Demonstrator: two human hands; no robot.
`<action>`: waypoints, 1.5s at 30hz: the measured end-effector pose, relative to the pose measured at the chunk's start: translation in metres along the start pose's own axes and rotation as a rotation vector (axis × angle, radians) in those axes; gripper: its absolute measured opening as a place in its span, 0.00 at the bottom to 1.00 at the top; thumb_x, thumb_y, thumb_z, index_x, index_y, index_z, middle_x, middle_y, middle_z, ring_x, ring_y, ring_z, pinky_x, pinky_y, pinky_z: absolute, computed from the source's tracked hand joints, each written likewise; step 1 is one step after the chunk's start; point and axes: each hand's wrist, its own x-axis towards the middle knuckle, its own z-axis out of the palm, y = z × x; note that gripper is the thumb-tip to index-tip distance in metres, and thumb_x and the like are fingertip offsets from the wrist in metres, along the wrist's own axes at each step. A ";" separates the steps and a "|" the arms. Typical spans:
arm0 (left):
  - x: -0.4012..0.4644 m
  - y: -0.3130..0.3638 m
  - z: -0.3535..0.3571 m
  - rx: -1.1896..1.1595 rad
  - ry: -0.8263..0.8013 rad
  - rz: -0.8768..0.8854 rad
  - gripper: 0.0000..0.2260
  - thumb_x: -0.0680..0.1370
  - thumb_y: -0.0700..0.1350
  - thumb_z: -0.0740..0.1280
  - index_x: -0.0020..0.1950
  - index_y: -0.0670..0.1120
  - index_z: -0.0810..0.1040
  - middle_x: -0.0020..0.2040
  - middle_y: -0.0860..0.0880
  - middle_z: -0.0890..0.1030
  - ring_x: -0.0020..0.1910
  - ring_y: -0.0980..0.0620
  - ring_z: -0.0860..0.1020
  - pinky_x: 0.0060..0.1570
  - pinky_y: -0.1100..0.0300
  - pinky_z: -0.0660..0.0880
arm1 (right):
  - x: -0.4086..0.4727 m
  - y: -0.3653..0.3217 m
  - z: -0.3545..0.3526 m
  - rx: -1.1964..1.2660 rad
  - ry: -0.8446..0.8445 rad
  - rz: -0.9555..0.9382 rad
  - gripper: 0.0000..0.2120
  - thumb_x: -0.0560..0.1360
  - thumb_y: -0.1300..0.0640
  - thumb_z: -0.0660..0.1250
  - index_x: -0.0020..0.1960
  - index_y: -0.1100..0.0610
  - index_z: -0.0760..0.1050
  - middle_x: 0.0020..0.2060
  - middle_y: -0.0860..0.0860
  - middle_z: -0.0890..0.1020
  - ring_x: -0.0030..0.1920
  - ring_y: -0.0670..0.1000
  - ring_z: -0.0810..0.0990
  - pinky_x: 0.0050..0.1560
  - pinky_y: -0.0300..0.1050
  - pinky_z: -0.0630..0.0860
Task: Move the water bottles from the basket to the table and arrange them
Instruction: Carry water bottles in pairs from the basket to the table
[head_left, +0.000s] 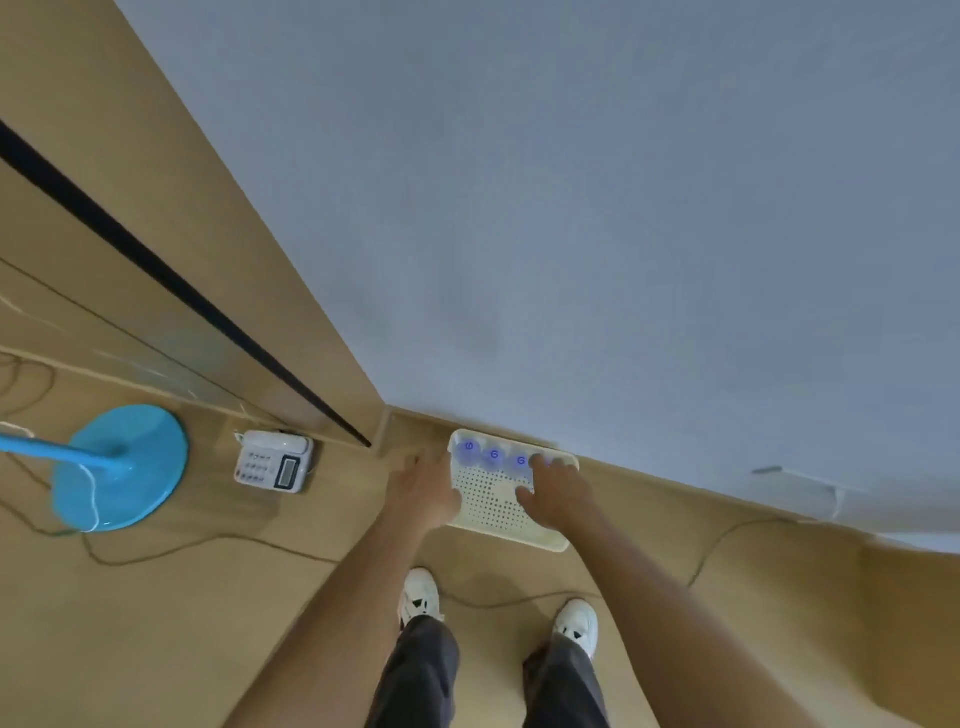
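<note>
Both hands are down at the basket (511, 525), which I take as my landmark. Left hand (423, 493) sits at the basket's left edge, fingers spread and loose, touching or just beside the rim; it grips nothing that I can make out. Right hand (558, 493) reaches over the perforated floor of the basket toward its far right corner, fingertips at the end of the row of water bottles (493, 454). Whether those fingers have closed on a bottle I cannot tell; the hand covers that corner and the view there is soft.

Three bottle caps show, upright in a line along the basket's far wall, each with a blue mark on top. A fourth may be hidden under my right hand. The near part of the basket is bare.

I judge this to be the pick-up step: the bottles I can see are all in the basket, none moved out yet. No table shows in this view, so the next move calls for a firm hold round a bottle's neck or body, a straight lift clear of the basket wall, then a turn to find the table.

Outward from the basket: it rests on the wooden floor (260, 597) against the pale wall (623, 208). To its left lie a white telephone (274, 461) and, farther left, a blue fan base (122, 467). A thin cable (208, 543) trails across the floor near the basket, and my white shoes (422, 592) stand just short of it.
</note>
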 end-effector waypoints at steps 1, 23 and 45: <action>0.008 -0.006 0.008 0.033 -0.034 0.021 0.20 0.79 0.48 0.58 0.71 0.45 0.63 0.69 0.46 0.67 0.67 0.45 0.68 0.58 0.53 0.70 | 0.006 -0.002 0.011 0.015 -0.011 0.017 0.27 0.79 0.46 0.57 0.74 0.55 0.59 0.68 0.57 0.71 0.68 0.59 0.70 0.61 0.53 0.72; 0.345 -0.048 0.254 0.144 0.021 0.153 0.28 0.79 0.43 0.60 0.77 0.46 0.53 0.72 0.43 0.61 0.65 0.43 0.71 0.56 0.53 0.72 | 0.334 0.031 0.261 0.052 0.043 0.047 0.27 0.79 0.52 0.59 0.75 0.54 0.54 0.63 0.60 0.72 0.62 0.61 0.74 0.52 0.51 0.74; 0.282 -0.051 0.202 0.227 -0.025 0.225 0.25 0.78 0.39 0.65 0.73 0.43 0.60 0.65 0.43 0.72 0.63 0.44 0.73 0.56 0.55 0.73 | 0.276 0.024 0.220 -0.142 0.119 -0.001 0.17 0.78 0.64 0.59 0.66 0.60 0.65 0.51 0.56 0.82 0.45 0.56 0.81 0.25 0.39 0.59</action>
